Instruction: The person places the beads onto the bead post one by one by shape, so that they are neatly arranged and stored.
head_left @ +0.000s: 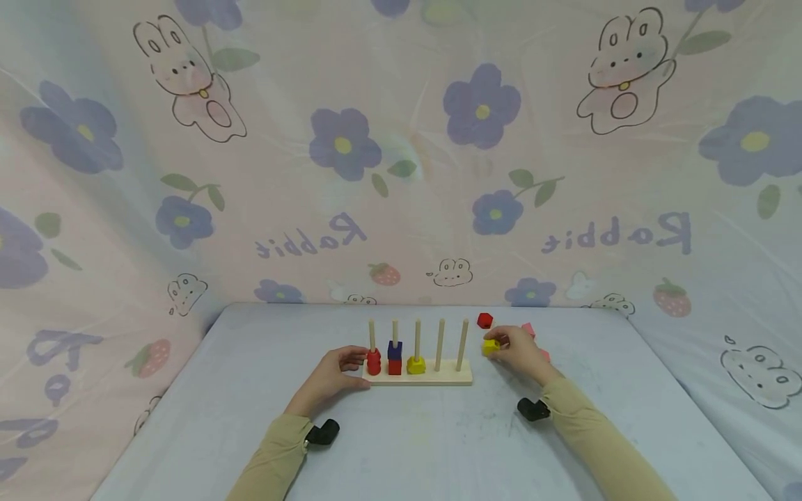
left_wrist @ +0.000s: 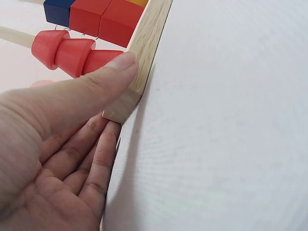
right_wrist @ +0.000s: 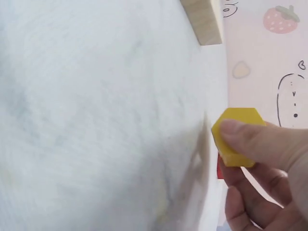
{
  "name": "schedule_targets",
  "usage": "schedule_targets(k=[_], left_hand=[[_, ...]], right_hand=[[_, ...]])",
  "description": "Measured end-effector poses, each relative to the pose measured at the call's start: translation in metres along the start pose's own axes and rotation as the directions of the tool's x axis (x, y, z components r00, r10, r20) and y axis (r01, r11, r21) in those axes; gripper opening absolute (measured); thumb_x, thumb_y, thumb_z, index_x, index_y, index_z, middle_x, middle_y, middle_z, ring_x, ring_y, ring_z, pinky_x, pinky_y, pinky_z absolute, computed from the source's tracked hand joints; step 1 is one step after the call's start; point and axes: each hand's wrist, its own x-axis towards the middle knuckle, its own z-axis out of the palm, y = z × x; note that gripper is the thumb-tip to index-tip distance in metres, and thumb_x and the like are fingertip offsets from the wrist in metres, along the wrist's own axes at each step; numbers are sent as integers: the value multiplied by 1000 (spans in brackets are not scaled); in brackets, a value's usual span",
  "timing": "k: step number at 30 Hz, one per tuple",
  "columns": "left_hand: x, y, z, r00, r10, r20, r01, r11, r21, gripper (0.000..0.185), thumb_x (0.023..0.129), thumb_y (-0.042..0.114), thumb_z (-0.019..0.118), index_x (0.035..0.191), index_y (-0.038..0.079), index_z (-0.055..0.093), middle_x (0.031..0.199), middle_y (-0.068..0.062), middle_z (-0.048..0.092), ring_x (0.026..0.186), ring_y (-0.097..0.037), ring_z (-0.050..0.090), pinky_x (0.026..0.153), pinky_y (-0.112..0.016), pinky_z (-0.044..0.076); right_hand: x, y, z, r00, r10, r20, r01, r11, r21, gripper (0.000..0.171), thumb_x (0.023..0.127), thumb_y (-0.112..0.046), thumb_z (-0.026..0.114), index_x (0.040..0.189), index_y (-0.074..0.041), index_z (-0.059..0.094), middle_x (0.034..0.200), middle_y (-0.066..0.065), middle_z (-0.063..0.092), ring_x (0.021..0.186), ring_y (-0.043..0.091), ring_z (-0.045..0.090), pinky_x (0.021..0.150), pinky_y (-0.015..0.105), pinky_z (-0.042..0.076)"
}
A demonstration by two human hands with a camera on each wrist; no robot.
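Yellow block point(head_left: 491, 346), hexagon-shaped, is pinched in the right hand point(head_left: 521, 355) just off the right end of the peg board point(head_left: 418, 380), near the table point(head_left: 250, 390) surface. In the right wrist view its flat hex face point(right_wrist: 236, 136) is toward the camera, thumb across the top edge, fingers curled behind it; can't tell if it touches the table.

Peg board is a long wooden base w/ five upright pegs, long axis running left-right across the table, pegs pointing straight up. Left hand point(head_left: 332, 376) rests at the board's left end: thumb pressed on the base edge point(left_wrist: 139, 72), fingers straight, lying flat along the table beside the base end, not wrapped round anything.

On the pegs, left to right: red rounded pieces point(head_left: 374, 362), a blue block point(head_left: 395, 349) over a red block point(head_left: 395, 367), a yellow piece point(head_left: 416, 364); the last two pegs are bare.

A red block point(head_left: 485, 320) lies on the table behind the right hand, and pink pieces point(head_left: 528, 328) sit partly hidden by that hand. Floral rabbit-print cloth point(head_left: 401, 153) hangs behind & to both sides.
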Motion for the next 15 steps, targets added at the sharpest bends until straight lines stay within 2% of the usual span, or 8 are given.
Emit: schedule_targets(k=[4,10,15], left_hand=[[-3,5,0,1000,16,-2,-16,1000,-10,64,69,0,84,127,-3,55,116,-13,61,104,-31,59,95,-46,46],[-12,23,-2,998,64,21,-63,998,-8,61,70,-4,81,124,-10,53,115,-20,60,104,-39,57,93,-52,45],[-5,8,-1,998,66,8,-66,998,3,63,69,0,84,125,-7,55,115,-15,61,102,-32,59,92,-47,48]], right_hand=[[-4,-5,-6,999,-41,-14,41,999,13,32,79,0,75,110,0,68,111,14,64,95,31,61,85,45,52],[-7,-20,-19,986,-150,-73,151,989,-1,35,80,2,75,113,1,63,107,14,64,90,29,63,78,40,55],[-7,-44,-32,972,-173,-159,177,984,13,38,80,-1,75,113,-1,56,106,13,62,88,26,63,74,32,55]])
